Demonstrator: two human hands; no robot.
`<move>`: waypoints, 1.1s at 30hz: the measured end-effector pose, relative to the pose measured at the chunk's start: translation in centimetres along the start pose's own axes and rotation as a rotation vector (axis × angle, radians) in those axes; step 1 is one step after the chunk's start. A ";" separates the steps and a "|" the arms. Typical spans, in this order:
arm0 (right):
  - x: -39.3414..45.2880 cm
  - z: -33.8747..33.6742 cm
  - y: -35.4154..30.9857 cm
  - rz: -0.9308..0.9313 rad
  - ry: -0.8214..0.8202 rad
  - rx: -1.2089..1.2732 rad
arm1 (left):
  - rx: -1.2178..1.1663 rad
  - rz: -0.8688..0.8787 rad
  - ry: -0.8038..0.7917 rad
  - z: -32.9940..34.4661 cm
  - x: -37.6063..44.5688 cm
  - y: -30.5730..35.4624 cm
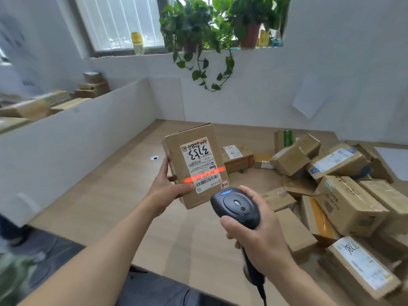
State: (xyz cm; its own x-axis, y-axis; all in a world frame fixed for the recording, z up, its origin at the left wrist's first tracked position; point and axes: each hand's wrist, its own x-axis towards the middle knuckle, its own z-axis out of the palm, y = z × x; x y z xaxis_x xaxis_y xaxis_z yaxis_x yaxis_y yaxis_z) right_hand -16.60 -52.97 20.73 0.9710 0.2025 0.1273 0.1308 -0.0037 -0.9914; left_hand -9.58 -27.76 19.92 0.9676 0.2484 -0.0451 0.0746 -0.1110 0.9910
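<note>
One box: a small brown cardboard box [192,151] is held upright, lifted clear of the worktop [114,195], its labelled face turned to the camera.
Label: a white shipping label [199,161] lies upside down on that face, with handwritten digits and barcodes. A red scan line [205,174] crosses its lower part and runs past both of its edges.
Left hand: the left hand [169,186] grips the box at its lower left corner, thumb on the front face, fingers up along the left side.
Scanner: a black handheld scanner [236,206] sits just below and right of the box, head aimed at the label, near it but apart.
Right hand: the right hand [260,237] is wrapped round the scanner's handle, fingers closed on it; the cord [261,290] hangs beneath.
Parcels: a loose heap of cardboard parcels [344,195] lies on the worktop, right of the box and behind it.
Partition: a white partition [77,138] stands left of the box.
Plants: potted plants [198,29] stand on the windowsill [154,53], high above the box.
</note>
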 end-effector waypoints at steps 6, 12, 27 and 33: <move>-0.1 4.6 -1.3 0.006 -0.082 0.015 | 0.013 0.025 0.103 -5.7 -1.3 -0.3; 0.6 10.7 -1.2 -0.002 -0.131 0.032 | 0.025 0.016 0.159 -12.4 -2.0 -1.1; 1.5 31.0 -3.3 -0.077 -0.242 0.071 | 0.113 -0.001 0.173 -31.6 -3.3 -3.3; 1.1 37.5 -3.6 -0.076 -0.320 0.092 | 0.123 0.000 0.248 -38.2 -4.6 -3.8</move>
State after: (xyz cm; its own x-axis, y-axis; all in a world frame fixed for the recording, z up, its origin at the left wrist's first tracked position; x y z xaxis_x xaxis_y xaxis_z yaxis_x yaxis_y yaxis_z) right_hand -23.47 -16.05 23.29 0.8453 0.4957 0.1995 0.1677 0.1085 -0.9799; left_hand -23.56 8.24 21.20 0.8799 0.4751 0.0018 0.1184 -0.2228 0.9676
